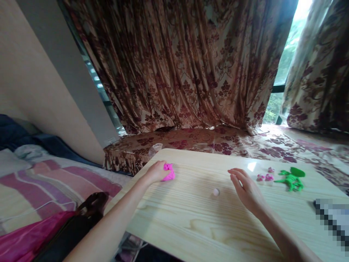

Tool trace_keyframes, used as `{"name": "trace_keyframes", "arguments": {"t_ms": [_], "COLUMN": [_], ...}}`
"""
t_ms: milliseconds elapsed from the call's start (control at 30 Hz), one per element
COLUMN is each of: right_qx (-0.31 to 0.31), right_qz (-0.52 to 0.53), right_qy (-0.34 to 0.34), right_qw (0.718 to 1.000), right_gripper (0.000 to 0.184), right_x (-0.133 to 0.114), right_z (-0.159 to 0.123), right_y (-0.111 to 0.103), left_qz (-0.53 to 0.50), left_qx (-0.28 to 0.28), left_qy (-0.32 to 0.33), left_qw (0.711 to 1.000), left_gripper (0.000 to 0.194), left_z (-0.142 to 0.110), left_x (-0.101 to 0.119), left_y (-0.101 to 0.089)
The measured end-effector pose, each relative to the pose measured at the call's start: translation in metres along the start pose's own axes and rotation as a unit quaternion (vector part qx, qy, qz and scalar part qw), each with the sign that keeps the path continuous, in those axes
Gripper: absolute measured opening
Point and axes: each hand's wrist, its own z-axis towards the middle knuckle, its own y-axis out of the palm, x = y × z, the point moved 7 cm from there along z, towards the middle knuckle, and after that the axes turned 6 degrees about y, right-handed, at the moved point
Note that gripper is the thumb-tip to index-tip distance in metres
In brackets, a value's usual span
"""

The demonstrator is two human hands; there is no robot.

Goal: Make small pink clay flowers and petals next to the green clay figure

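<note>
My left hand (156, 171) is closed around a bright pink lump of modelling clay (169, 172) at the far left part of the table; some of the lump is hidden by the fingers. Over the right half, my right hand (244, 187) hovers with fingers stretched out, thumb apart and nothing in it. Just left of it lies a small whitish ball (216, 191). Beyond the right hand sit a few small pink-and-white clay pieces (265, 177), beside several green clay leaf and stem shapes (291, 181).
The pale wooden table (191, 214) has a pixelated flat object (334, 218) at its right edge. A clear plastic container (155, 149) stands behind the far left corner. A bed (54, 178) with a dark bag (65, 233) lies left; a patterned curtain (185, 65) hangs behind.
</note>
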Motion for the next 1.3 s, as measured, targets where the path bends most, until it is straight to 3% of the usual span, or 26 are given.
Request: {"name": "trace_keyframes", "arguments": {"t_ms": [67,167,267,367,433,633,733,967,1300], "right_qx": [0.005,0.004,-0.023,-0.033,-0.023,-0.041,-0.062,-0.112,-0.047], "right_qz": [0.029,0.109,0.204,0.257,0.270,0.328,0.345,0.268,0.194], "right_qy": [0.006,0.035,0.062,0.071,0.075,0.123,0.138,0.096,0.087], "right_qw": [1.000,0.993,0.977,0.963,0.960,0.936,0.926,0.952,0.976], "right_gripper": [0.028,0.026,0.030,0.033,0.029,0.022,0.026,0.022,0.017], "right_x": [-0.003,-0.008,-0.018,-0.024,-0.024,-0.010,-0.010,-0.023,-0.014], "right_z": [0.000,0.000,-0.001,0.001,0.002,0.004,0.004,0.003,0.004], "right_y": [-0.002,-0.005,-0.004,-0.005,-0.008,-0.002,0.001,-0.001,-0.005], "left_qz": [-0.046,-0.155,-0.364,-0.422,-0.442,-0.495,-0.503,-0.480,-0.470], "left_qx": [0.004,-0.003,-0.079,-0.130,-0.143,-0.191,-0.180,-0.125,-0.122], "left_qy": [0.024,0.081,0.147,0.178,0.181,0.140,0.131,0.134,0.148], "left_qw": [0.999,0.985,0.916,0.879,0.867,0.836,0.835,0.858,0.861], "left_gripper": [0.021,0.038,0.037,0.033,0.034,0.031,0.031,0.031,0.023], "left_z": [0.001,-0.001,-0.010,-0.020,-0.023,-0.024,-0.024,-0.026,-0.028], "left_x": [0.017,0.065,0.128,0.177,0.193,0.198,0.193,0.186,0.183], "left_y": [0.005,0.017,0.040,0.059,0.068,0.084,0.085,0.079,0.077]}}
